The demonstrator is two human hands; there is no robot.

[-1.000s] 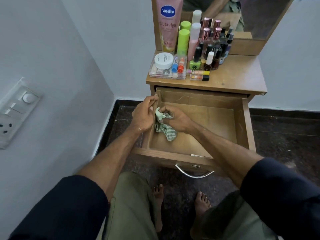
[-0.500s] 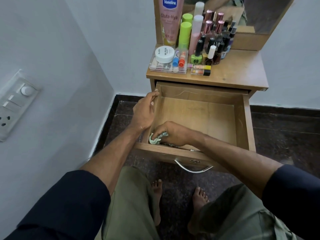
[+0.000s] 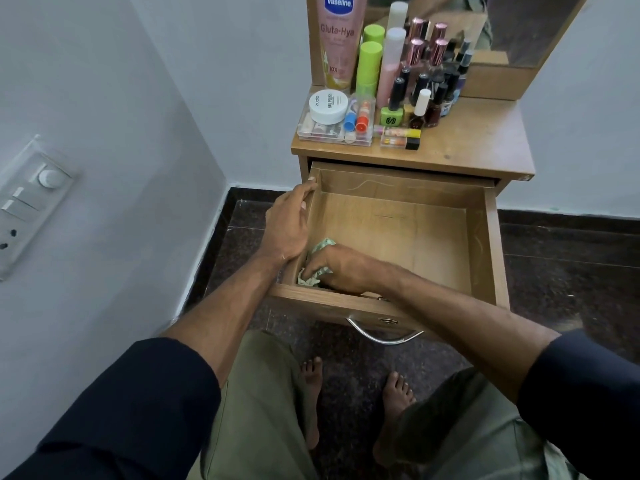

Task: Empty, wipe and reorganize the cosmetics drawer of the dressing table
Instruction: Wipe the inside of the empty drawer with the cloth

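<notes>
Drawer [image 3: 491, 251] stands pulled out. Right hand [image 3: 341, 270] presses green cloth [image 3: 313, 277], grip clamped on it, into near-left corner. Left hand [image 3: 287, 226] grips left wall, fingers curled over it.

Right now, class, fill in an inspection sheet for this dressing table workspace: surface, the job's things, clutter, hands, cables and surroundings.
Surface: wooden tabletop, right half bare; mirror behind.
Job's things: drawer pulled out, holding only a green cloth in its near-left corner.
Clutter: cosmetics grouped at the tabletop's left: Vaseline tube, white jar on a clear box, nail polish bottles.
Hands: left hand grips the drawer's left wall; right hand presses the cloth down, fingers curled round it.
Cables: nothing seen.
Surroundings: switch panel on left wall, dark floor, bare feet below.
</notes>
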